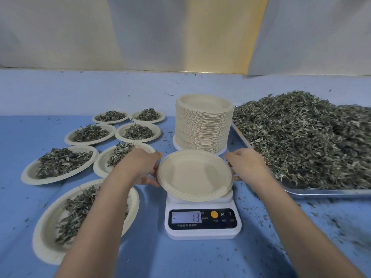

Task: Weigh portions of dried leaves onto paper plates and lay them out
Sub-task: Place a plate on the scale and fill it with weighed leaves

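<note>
Scale: one white digital scale at the near centre of the blue desk; its display shows a minus sign and 13.
Empty plate: one empty plate, held tilted just above the scale's platform; whether it touches cannot be told.
Left hand: the left hand grips the plate's left rim with curled fingers.
Right hand: the right hand holds the right rim, fingers bent round the edge.
Filled plates: seven filled plates lie left of the scale in rows running away, each with a heap of dried leaves; the left forearm hides part of the two nearest the scale.
Stack: one tall stack of plates stands directly behind the scale.
Tray: one metal tray on the right holds a large leaf pile.
Crumbs: loose leaf bits are scattered on the desk.
Back: pale sheeting.
</note>
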Demonstrator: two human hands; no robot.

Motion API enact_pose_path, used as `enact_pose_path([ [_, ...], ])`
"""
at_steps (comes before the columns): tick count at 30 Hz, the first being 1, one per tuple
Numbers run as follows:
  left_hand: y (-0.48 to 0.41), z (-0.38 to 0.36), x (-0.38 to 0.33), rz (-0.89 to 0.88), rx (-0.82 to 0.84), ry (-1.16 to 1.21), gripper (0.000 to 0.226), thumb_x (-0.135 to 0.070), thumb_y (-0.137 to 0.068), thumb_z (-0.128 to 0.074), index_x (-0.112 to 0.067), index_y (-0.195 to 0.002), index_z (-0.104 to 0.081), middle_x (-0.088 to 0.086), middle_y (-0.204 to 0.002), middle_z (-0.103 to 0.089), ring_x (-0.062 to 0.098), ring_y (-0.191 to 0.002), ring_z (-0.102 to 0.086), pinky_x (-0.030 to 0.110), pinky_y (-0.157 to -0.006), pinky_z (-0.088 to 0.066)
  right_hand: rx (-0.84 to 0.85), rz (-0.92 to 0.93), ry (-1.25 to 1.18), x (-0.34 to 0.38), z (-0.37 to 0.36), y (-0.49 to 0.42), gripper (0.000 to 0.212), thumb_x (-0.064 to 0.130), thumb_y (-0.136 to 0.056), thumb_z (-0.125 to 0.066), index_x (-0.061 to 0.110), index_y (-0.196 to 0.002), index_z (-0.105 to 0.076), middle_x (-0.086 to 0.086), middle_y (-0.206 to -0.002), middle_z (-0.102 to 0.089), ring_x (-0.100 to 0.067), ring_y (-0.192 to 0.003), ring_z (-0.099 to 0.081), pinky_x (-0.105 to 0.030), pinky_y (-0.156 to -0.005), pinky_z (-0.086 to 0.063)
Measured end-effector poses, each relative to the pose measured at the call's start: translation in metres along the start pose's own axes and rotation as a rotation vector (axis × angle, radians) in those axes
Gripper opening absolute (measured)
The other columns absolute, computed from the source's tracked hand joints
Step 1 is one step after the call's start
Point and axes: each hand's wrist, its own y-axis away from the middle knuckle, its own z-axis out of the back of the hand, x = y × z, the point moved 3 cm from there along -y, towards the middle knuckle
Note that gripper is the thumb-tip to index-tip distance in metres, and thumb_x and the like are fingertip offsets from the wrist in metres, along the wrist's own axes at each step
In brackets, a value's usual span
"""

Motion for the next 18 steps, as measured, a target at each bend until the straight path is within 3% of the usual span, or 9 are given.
enact_pose_path([
  [2, -0.002, -0.001, -0.002, -0.040, -0.053, -0.080, 0.041, -0.032, -0.096, -0.050, 0.000, -0.071, -0.054, 0.012, -0.062, -0.059, 0.018, -0.035, -0.055, 0.018, -0.035, -0.037, -0.025, -0.014, 0.029, 0.000, 0.002, 0.000, 0.036, 0.021, -0.090, -0.052, -0.012, -0.079, -0.056, -0.032, -0.086, -0.059, -0.023, -0.070, -0.046, -0.062, -0.080, -0.050],
  [4, -0.004, -0.002, -0.006, -0.173, -0.158, -0.313, 0.039, -0.032, -0.095, -0.048, -0.007, -0.066, -0.046, 0.009, -0.059, -0.048, 0.019, -0.043, -0.043, 0.025, -0.044, -0.032, -0.063, -0.001, 0.028, 0.000, 0.005, -0.001, 0.038, 0.021, -0.090, -0.051, -0.015, -0.095, -0.060, -0.032, -0.095, -0.063, -0.023, -0.070, -0.046, -0.061, -0.083, -0.049],
  [6, -0.002, -0.008, -0.013, -0.337, -0.254, -0.385, 0.034, -0.028, -0.095, -0.047, -0.011, -0.066, -0.043, 0.006, -0.057, -0.043, 0.019, -0.049, -0.036, 0.028, -0.047, -0.027, -0.095, 0.012, 0.036, -0.001, 0.009, -0.003, 0.036, 0.021, -0.089, -0.050, -0.014, -0.090, -0.060, -0.026, -0.080, -0.060, -0.023, -0.068, -0.047, -0.059, -0.083, -0.051],
  [8, 0.002, -0.019, -0.019, -0.455, -0.310, -0.346, 0.024, -0.024, -0.094, -0.048, -0.013, -0.073, -0.053, 0.007, -0.067, -0.054, 0.018, -0.058, -0.042, 0.027, -0.050, -0.029, -0.151, 0.041, 0.055, -0.006, 0.017, -0.007, 0.032, 0.019, -0.088, -0.049, -0.012, -0.087, -0.060, -0.025, -0.074, -0.059, -0.022, -0.067, -0.048, -0.056, -0.081, -0.052],
  [11, 0.010, -0.044, -0.030, -0.594, -0.341, -0.321, 0.023, -0.023, -0.094, -0.048, -0.012, -0.093, -0.069, -0.002, -0.085, -0.065, 0.013, -0.073, -0.052, 0.026, -0.062, -0.037, -0.218, 0.098, 0.084, -0.016, 0.033, -0.013, 0.025, 0.015, -0.091, -0.048, 0.003, -0.097, -0.069, -0.015, -0.082, -0.067, -0.019, -0.069, -0.055, -0.040, -0.069, -0.053],
  [14, 0.019, -0.075, -0.043, -0.694, -0.243, -0.276, 0.023, -0.023, -0.093, -0.048, -0.016, -0.092, -0.070, -0.009, -0.085, -0.066, 0.010, -0.078, -0.058, 0.023, -0.063, -0.042, -0.267, 0.110, 0.168, -0.031, 0.051, -0.020, 0.024, 0.011, -0.093, -0.049, 0.015, -0.107, -0.068, -0.001, -0.096, -0.066, -0.011, -0.075, -0.058, -0.022, -0.056, -0.041],
  [16, 0.025, -0.093, -0.052, -0.744, -0.174, -0.234, 0.022, -0.022, -0.091, -0.048, -0.015, -0.088, -0.069, -0.007, -0.084, -0.067, 0.010, -0.081, -0.060, 0.015, -0.062, -0.041, -0.324, 0.124, 0.274, -0.044, 0.062, -0.026, 0.026, 0.009, -0.091, -0.053, 0.013, -0.112, -0.066, -0.006, -0.111, -0.066, -0.021, -0.094, -0.060, -0.026, -0.069, -0.046],
  [18, 0.030, -0.107, -0.063, -0.797, -0.134, -0.196, 0.021, -0.023, -0.092, -0.049, -0.016, -0.087, -0.069, -0.008, -0.084, -0.067, 0.006, -0.080, -0.059, 0.012, -0.064, -0.041, -0.359, 0.140, 0.443, -0.054, 0.073, -0.035, 0.034, 0.011, -0.090, -0.055, 0.013, -0.124, -0.060, -0.008, -0.128, -0.057, -0.028, -0.117, -0.049, -0.035, -0.088, -0.044],
])
